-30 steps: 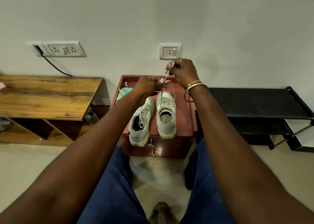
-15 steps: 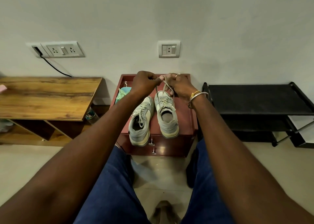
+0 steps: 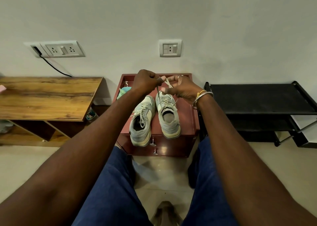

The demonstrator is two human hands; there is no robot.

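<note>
The lace [image 3: 167, 83] is pinched taut between the curled left hand [image 3: 145, 80] and right hand [image 3: 183, 88] above the shoe [image 3: 169, 121]; if tension is slackened, the crossing could be lost.

Pinched and crossed in the grip: pale shoelace [image 3: 167, 83], running down to grey sneaker [image 3: 169, 117] just beneath, upright, heel nearest.

Lace [image 3: 167, 83] partly hidden inside left hand [image 3: 145, 81], right hand [image 3: 183, 88].
</note>
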